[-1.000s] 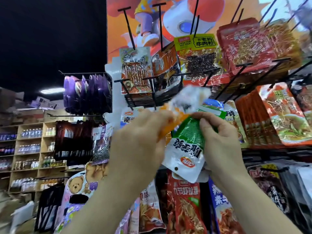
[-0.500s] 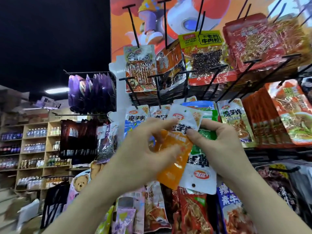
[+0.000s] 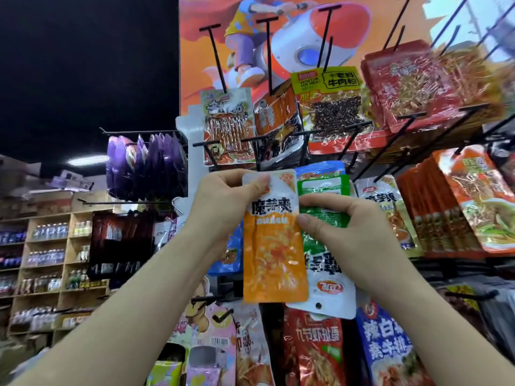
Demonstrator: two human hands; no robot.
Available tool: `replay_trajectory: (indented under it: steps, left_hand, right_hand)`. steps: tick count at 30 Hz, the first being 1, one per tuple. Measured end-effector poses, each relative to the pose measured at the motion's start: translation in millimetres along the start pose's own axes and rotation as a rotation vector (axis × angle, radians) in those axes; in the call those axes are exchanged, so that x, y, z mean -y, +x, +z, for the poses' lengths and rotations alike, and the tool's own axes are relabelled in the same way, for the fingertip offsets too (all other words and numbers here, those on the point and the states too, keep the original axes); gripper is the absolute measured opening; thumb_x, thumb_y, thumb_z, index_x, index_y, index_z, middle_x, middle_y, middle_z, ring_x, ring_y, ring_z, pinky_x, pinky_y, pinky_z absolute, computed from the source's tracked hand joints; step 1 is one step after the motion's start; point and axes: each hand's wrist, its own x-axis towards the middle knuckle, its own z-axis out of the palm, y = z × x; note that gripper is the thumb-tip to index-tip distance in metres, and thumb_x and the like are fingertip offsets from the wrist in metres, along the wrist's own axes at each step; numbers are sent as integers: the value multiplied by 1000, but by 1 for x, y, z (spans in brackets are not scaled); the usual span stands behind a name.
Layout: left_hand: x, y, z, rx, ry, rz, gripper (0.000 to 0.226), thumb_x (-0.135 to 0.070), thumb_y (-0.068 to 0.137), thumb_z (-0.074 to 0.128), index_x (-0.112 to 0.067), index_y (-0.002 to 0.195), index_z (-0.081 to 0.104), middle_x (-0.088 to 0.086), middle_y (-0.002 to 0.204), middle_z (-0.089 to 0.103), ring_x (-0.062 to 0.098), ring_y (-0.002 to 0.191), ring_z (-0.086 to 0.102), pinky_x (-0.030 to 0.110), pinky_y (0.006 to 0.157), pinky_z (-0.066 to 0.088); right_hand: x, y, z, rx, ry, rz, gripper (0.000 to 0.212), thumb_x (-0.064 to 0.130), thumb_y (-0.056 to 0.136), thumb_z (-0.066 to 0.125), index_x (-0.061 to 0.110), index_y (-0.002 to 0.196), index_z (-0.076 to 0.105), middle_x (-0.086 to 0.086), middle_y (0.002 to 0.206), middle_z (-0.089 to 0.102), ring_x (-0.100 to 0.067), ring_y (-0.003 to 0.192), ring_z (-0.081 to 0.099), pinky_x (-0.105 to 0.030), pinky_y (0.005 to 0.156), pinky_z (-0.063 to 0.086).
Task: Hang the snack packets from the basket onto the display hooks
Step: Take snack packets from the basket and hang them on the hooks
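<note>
An orange snack packet (image 3: 274,254) with a white top is held upright in front of the display rack. My left hand (image 3: 223,207) pinches its upper left corner. My right hand (image 3: 342,227) holds a green-and-white packet (image 3: 324,218) turned upside down, its thumb touching the orange packet's right edge. Black display hooks (image 3: 278,139) stick out just above the two packets. The basket is not in view.
Hooks carry hanging packets all around: yellow-labelled ones (image 3: 331,107) above, red ones (image 3: 404,87) upper right, orange ones (image 3: 473,201) right, purple ones (image 3: 145,162) left. More packets hang below the hands. Wooden shelves (image 3: 50,260) with bottles stand far left.
The orange packet has been turned upright and lifted toward the hooks, now with its front label facing me. Both hands moved slightly up with it.
</note>
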Motion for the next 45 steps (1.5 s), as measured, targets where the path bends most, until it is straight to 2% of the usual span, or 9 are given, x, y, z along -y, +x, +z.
replay_trajectory:
  steps: [5,10,17,21,24,28,35,40,45]
  left_hand:
    - [3,31,9,-157,76,121,10,-14,85,73,-17,76,69,4,79,71,18,72,66,36,71,57]
    - [8,41,11,-202,96,153,13,-18,80,76,-21,68,70,12,82,74,39,84,69,57,75,56]
    - [6,44,5,-158,30,57,10,-15,78,79,-16,72,71,14,83,74,41,85,69,60,77,56]
    - [3,46,5,-113,5,-26,10,-12,81,76,-17,77,68,15,86,72,37,81,70,55,76,58]
    - [4,49,4,-88,-30,-107,6,-15,81,75,-17,79,70,13,87,73,34,80,70,52,76,58]
    - [3,50,9,-31,-97,-224,6,-16,85,65,-16,80,64,3,62,65,19,46,58,27,49,49]
    - [1,57,17,-101,-141,-267,7,-17,78,62,-14,72,59,10,77,61,28,73,58,44,74,50]
    - [0,59,18,-61,-187,-320,8,-22,67,63,-17,65,57,7,77,56,26,77,51,42,80,41]
    - [0,32,16,-91,-67,-201,17,-23,88,61,-19,102,53,4,93,57,23,84,54,38,80,45]
  right_hand:
    - [-5,3,3,-97,-190,-39,23,22,86,72,30,107,69,31,99,58,12,97,54,9,80,31]
    - [-8,5,4,-72,-198,-78,33,22,85,72,40,111,61,43,101,45,38,90,35,13,76,22]
    - [-11,6,-1,-76,-41,-59,26,16,86,72,29,107,68,31,107,57,32,93,45,9,76,30]
    - [-14,6,-3,-96,51,-47,28,14,84,73,34,103,71,25,111,64,10,108,56,-24,102,43]
    - [-14,4,-5,-120,88,-36,33,13,84,73,39,103,70,19,112,67,-8,112,61,-44,102,46]
    - [-9,-1,-18,-243,147,-46,39,9,83,74,41,104,71,17,113,68,-25,110,64,-51,96,50]
    - [2,4,-24,-127,517,69,35,3,71,71,29,93,75,-7,100,74,-25,74,71,-38,63,60]
    - [-6,15,2,35,294,124,36,-1,81,72,32,95,75,1,114,69,-21,92,71,-35,76,58]
    - [-1,19,11,62,171,87,34,0,84,71,24,108,70,22,107,59,25,77,56,1,61,43]
